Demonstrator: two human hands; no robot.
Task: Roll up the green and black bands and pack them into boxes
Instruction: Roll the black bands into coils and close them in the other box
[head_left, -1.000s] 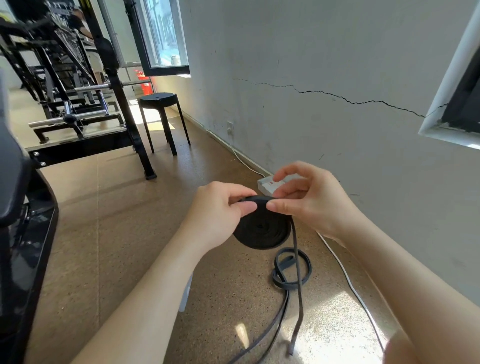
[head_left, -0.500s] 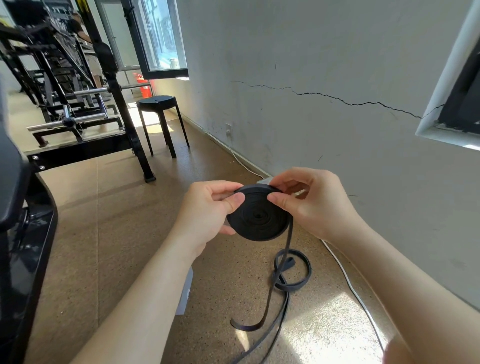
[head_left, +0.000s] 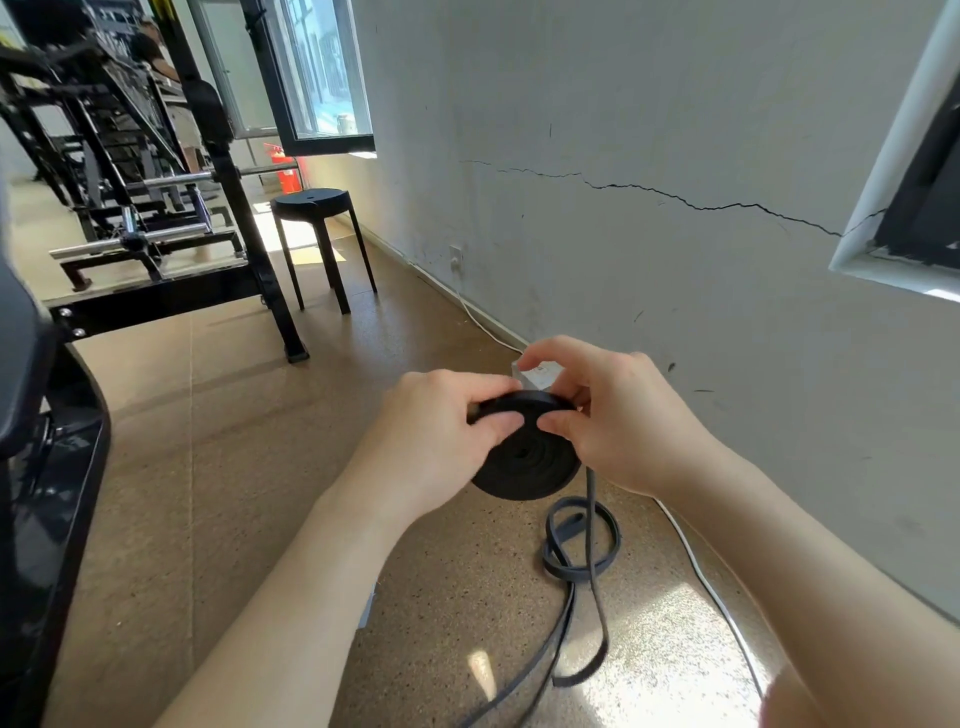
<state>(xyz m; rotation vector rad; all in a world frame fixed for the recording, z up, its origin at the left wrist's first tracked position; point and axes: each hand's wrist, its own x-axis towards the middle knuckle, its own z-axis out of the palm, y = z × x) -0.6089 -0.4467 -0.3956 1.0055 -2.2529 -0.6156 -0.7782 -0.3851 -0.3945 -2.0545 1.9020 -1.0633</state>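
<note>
Right now both hands are closed on the rolled black band (head_left: 524, 467) in front of me. My left hand (head_left: 436, 436) grips its left rim, thumb pressed on the flat coiled face and fingers curled over the top edge. My right hand (head_left: 618, 415) pinches the right rim the same way, so the two thumbs nearly meet across the face of the roll. The roll is held off the floor, tilted so I can see its spiral.

Just below my right hand the unrolled tail (head_left: 590, 499) drops straight down from the roll's edge to the cork-coloured floor (head_left: 208, 441). There it runs through a loose loop (head_left: 608, 540) and trails toward me in two strands — one ends in a blurred curl in a sunlit patch.

Directly behind my fingers, partly hidden by them, sits a small white box (head_left: 543, 375) at the foot of the wall. A white cable (head_left: 696, 566) runs along the floor under my right forearm, close to that wall, which has a long crack (head_left: 675, 198) across it. Farther beyond the grip and to its left stands a black stool (head_left: 311, 203) — past that, a black gym rack (head_left: 223, 171).
</note>
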